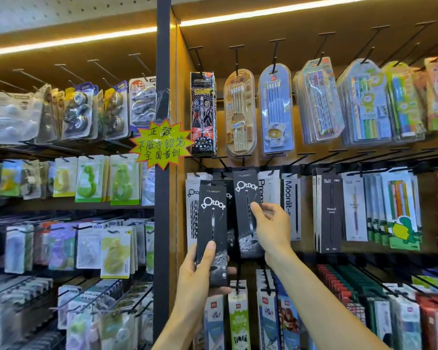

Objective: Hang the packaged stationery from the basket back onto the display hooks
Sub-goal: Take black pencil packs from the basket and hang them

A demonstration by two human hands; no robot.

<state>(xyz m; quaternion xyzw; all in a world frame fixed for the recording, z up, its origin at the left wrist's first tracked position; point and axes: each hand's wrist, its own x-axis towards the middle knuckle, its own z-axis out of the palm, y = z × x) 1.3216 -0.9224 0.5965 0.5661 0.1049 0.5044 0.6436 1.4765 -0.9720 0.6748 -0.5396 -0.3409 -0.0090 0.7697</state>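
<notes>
Left hand [200, 271], lower centre of the frame: a black "DotDot" pencil pack [212, 231] is gripped near its lower end, the thumb laid up its front face and the fingers wrapped behind. The pack is held upright, free of the hooks, in front of the display.

Right hand [271, 228], just right of centre: a second black "DotDot" pack [247, 210] is pinched at its right edge, thumb on the front and fingers curled behind. The top of this pack is raised to the black hook rail [263, 168] of the middle row; whether its hanging hole is on a hook cannot be told.

Behind both packs, centre: further packs of the same black design are seen hanging, with a white "DotDot" pack [192, 198] at their left and a white "Moonlit" pack [291, 205] just right of the right hand.

Upper right of the frame: blister packs of pencils [240, 112] are hung from long black hooks.

Centre left: a yellow-green starburst sign [161, 144] with handwritten characters is fixed to the dark upright post [162, 223].

Left half of the frame: carded correction tapes [119, 183] are hung in rows.

Lower right: red and dark packs [339, 281] are carried on angled hooks.
</notes>
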